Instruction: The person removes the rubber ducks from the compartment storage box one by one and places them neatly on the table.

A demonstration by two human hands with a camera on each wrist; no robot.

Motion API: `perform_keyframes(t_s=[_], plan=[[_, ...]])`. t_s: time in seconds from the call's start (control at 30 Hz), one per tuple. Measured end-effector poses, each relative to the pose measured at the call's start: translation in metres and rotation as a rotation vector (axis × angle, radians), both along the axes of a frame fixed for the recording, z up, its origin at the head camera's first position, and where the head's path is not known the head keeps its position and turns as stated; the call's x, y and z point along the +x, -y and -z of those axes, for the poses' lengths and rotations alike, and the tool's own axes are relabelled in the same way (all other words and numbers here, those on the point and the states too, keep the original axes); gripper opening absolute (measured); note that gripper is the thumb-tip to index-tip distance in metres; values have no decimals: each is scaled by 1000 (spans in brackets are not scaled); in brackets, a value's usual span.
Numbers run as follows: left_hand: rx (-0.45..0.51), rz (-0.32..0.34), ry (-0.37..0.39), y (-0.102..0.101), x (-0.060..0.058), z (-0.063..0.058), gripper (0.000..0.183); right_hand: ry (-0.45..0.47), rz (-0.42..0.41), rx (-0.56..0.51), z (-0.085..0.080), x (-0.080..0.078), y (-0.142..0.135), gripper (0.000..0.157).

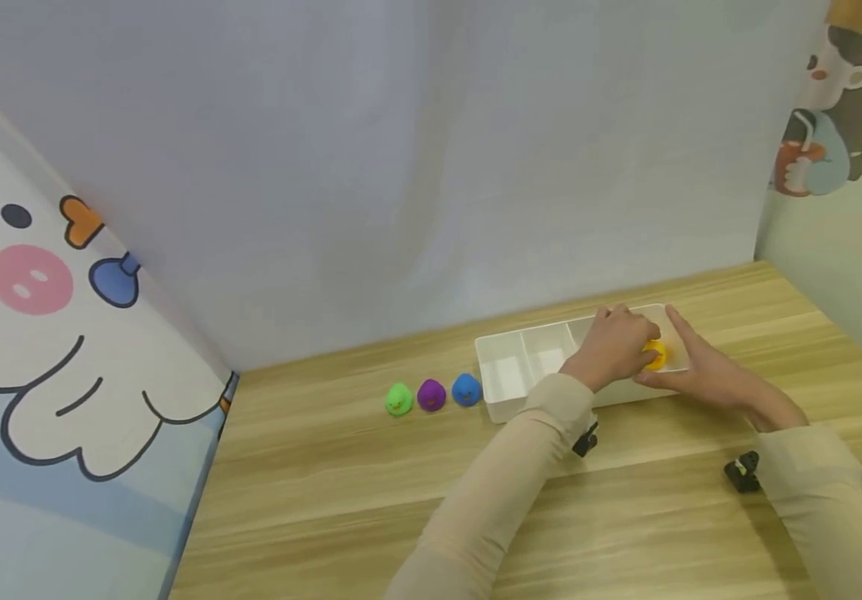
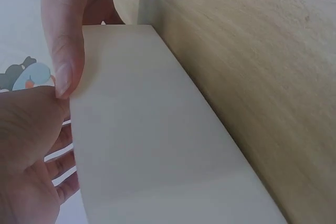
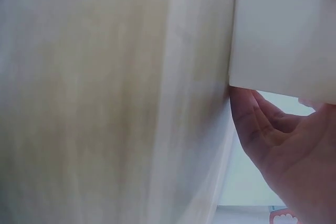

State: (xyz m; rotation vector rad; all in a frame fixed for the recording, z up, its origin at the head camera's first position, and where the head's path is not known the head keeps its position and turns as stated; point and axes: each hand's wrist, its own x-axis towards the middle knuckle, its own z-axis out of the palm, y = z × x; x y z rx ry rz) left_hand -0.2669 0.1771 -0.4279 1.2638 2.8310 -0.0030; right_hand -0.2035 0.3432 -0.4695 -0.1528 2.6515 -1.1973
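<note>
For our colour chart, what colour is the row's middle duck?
Purple duck; best seen in head view.

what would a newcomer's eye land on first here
Probably the bright toy ducks in the head view: green, purple and blue, lined up left of the white divided tray. Next, the yellow toy at the left hand's fingers over the tray's right end, which the right hand holds. The big pink snout on the left wall also stands out.
</note>
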Motion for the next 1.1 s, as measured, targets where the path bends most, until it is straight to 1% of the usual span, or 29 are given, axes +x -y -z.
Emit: perform_keyframes(t_s=[0.17, 0.3, 0.43, 0.67, 0.87, 1.1], plan=[[5, -41, -32, -2, 1, 3, 14, -6, -8, -11, 2, -3, 2, 125], [3, -77, -52, -4, 3, 2, 14, -15, -7, -10, 4, -3, 2, 124], [-3, -107, -44, -7, 4, 2, 15, -19, -6, -14, 3, -3, 3, 124], [0, -137, -29, -11, 3, 6, 15, -23, -2, -22, 3, -2, 2, 124], [15, -131, -25, -13, 0, 10, 17, -21, -3, -10, 5, -4, 1, 125], [54, -81, -75, -9, -1, 10, 19, -3, 8, 0, 3, -3, -1, 123]])
